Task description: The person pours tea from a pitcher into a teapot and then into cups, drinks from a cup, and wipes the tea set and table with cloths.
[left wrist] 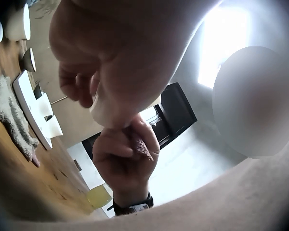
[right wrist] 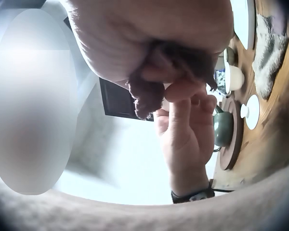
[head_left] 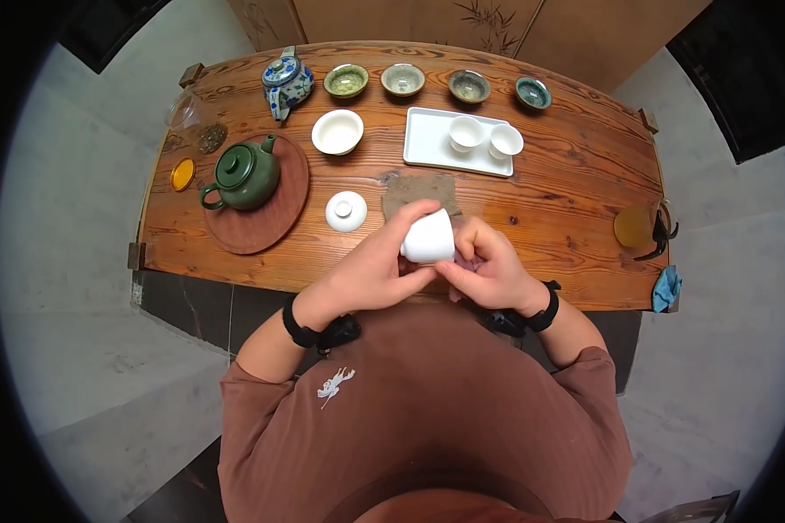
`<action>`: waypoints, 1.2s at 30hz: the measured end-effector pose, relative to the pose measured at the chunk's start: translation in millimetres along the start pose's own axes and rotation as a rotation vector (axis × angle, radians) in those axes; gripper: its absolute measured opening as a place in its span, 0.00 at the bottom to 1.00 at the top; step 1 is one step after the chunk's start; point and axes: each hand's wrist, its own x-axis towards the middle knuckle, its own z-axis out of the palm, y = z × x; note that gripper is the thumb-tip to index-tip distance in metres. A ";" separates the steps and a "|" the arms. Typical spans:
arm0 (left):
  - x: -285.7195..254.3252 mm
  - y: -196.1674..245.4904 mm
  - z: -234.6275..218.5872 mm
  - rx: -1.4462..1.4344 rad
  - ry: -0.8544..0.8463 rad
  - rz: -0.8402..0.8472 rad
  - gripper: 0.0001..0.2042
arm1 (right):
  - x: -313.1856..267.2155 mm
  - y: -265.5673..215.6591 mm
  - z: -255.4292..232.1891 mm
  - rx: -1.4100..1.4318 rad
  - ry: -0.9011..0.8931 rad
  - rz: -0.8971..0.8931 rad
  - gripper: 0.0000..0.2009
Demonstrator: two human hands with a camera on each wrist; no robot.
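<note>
Over the table's near edge, my left hand (head_left: 368,268) grips a white cup (head_left: 429,237) that lies tilted on its side, fingers on top and thumb below. My right hand (head_left: 497,270) pinches a small purple cloth (right wrist: 147,98) at the right end of the cup, its thumb right at the cup's edge. Part of the cloth hangs out of the right fist in both wrist views. The cup is mostly hidden behind the left hand in the left wrist view. Just beyond the hands lie a folded brown towel (head_left: 419,190) and a white lid (head_left: 345,212).
A green teapot (head_left: 249,183) stands on a round wooden board (head_left: 283,209) at left. Behind are a white bowl (head_left: 337,132), a blue-patterned teapot (head_left: 287,83), several small bowls and a white tray (head_left: 423,139) bearing two cups. A glass pitcher (head_left: 634,227) stands right, near a blue cloth (head_left: 667,288).
</note>
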 end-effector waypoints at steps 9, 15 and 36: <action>3.0 -9.5 -3.4 -0.196 0.003 -0.085 0.34 | 7.5 1.4 -5.1 -0.279 -0.024 0.003 0.17; 6.5 -17.3 1.2 0.252 0.115 0.205 0.36 | 4.2 -5.5 -13.3 0.302 -0.051 0.245 0.17; 11.4 -18.8 -0.6 0.523 0.222 0.495 0.30 | 1.8 -19.0 -13.3 0.467 -0.090 0.327 0.21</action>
